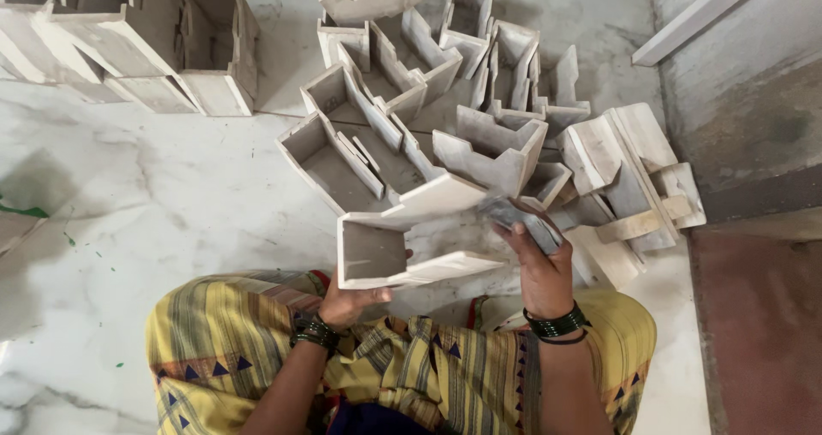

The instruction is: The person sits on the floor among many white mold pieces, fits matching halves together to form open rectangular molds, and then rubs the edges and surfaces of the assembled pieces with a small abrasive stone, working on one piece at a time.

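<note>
Two hands: both busy over the lap, each wrist ringed with dark bangles.
Left hand (347,302): clenched from below on a pale, open-sided wooden box (402,242), thumb on its near bottom edge.
Held box: hollow and bare inside, its open mouth facing up toward the camera, two long side panels running away to the right of the grip.
Right hand (539,264): raised palm-down, fingers wrapped round a small grey sanding block (518,217), grasping it tightly.
Block position: just past the far end of the held box's upper panel, touching or nearly touching it; contact cannot be told.
Heap of boxes (411,101): many similar unfinished pale wooden boxes lie jumbled beyond both grips on the white marble floor (154,204), all seemingly with nothing in them.
Further stack (128,41): more such boxes up and left of the left hand.
Lap: yellow striped cloth (411,366) beneath both wrists.
</note>
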`<state>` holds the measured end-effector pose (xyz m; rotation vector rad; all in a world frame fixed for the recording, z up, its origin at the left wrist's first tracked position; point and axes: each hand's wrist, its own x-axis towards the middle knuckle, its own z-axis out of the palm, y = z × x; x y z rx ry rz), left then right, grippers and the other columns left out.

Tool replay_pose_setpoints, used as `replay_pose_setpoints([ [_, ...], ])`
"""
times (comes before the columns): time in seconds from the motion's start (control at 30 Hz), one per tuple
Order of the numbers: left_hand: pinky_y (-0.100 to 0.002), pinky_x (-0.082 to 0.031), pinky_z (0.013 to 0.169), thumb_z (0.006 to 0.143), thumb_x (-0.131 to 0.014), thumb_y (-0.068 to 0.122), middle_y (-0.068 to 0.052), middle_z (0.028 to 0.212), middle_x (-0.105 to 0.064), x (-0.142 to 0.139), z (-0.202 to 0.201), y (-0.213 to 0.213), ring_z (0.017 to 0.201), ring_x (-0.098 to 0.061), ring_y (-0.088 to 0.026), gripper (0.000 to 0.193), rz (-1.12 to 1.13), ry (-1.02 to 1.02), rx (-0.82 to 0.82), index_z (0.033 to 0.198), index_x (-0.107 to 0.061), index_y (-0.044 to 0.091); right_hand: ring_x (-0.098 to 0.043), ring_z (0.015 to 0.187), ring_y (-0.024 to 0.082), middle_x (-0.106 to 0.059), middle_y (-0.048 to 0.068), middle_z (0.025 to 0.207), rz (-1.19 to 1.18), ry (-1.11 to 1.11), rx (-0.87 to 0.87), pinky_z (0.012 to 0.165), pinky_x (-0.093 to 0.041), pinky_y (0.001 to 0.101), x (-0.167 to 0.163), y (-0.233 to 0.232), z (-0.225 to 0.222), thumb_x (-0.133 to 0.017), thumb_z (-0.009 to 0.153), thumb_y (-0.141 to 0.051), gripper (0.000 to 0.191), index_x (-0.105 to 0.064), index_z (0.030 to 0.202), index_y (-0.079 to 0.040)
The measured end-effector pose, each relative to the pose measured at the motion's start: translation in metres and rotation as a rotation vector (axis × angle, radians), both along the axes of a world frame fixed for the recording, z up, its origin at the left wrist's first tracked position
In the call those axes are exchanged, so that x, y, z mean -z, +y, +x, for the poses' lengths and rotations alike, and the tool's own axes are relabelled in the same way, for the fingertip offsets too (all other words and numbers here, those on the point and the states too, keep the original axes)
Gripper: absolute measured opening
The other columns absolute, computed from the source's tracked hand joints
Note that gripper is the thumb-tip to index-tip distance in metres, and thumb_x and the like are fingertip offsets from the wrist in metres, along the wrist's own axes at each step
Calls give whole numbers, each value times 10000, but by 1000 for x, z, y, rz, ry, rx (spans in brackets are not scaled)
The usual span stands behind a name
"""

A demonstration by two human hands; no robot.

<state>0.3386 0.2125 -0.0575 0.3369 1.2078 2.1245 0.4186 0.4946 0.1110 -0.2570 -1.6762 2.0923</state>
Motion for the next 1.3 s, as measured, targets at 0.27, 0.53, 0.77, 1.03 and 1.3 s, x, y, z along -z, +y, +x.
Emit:
replay_pose_setpoints([
  [0.27,-504,-632,895,820,-855,474,-220,1367,-637,19,-2,-4,1217,-669,-365,958,441,-191,89,1504,-400,-18,-716,1017,198,-705,77,1127,-125,8,-105,884,-652,438,19,17,12,-654,1039,6,175,-666,1212,-22],
  [0.53,-460,-644,554,825,-601,734,-136,1246,-668,-1,25,15,881,-749,-286,918,395,-416,-12,1471,-351,132,-722,931,172,-728,48,1060,-175,-118,-169,762,-641,401,45,-16,-1,-739,907,-68,231,-664,1123,-93],
  [0.77,-426,-589,519,904,-490,791,-94,880,-695,-7,16,11,547,-639,-193,899,468,-466,-123,1400,-508,42,-685,689,145,-746,46,854,470,-558,-95,579,-558,291,25,-25,-12,-852,827,-244,321,-710,1025,-36],
  [1.03,-394,-623,546,999,-505,771,-85,821,-687,-27,9,13,591,-664,-144,914,533,-353,-138,1432,-531,-34,-698,716,106,-741,38,927,16,-344,-316,534,-572,256,31,-36,-2,-846,844,-237,375,-681,1114,-37],
  [1.3,-376,-579,491,846,-536,815,-30,855,-656,-27,5,17,547,-600,-112,952,400,-464,-267,1354,-499,11,-692,693,87,-752,0,909,346,-404,87,544,-558,226,32,-36,-15,-833,842,-280,325,-729,1074,-77],
])
